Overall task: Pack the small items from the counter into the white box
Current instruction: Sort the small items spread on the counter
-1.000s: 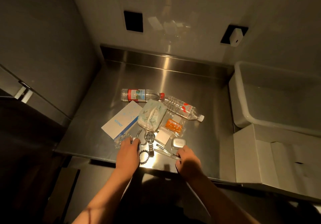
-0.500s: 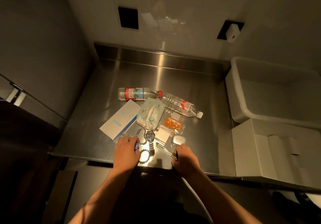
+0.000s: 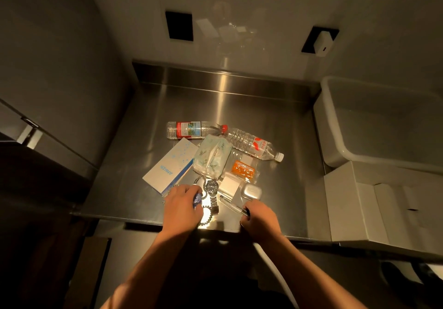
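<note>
Since a second ago, the left hand [image 3: 182,207] has closed round a small blue item [image 3: 198,200], and the right hand [image 3: 260,217] now grips the clear pen [image 3: 233,205]. Nothing's packed yet; the white box [image 3: 354,203] waits, open, at right of frame.

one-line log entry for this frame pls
phase: pickup | left hand: closed on small blue item | right hand: gripping clear pen | white box: open, nothing visible inside | water bottles: on counter
</note>
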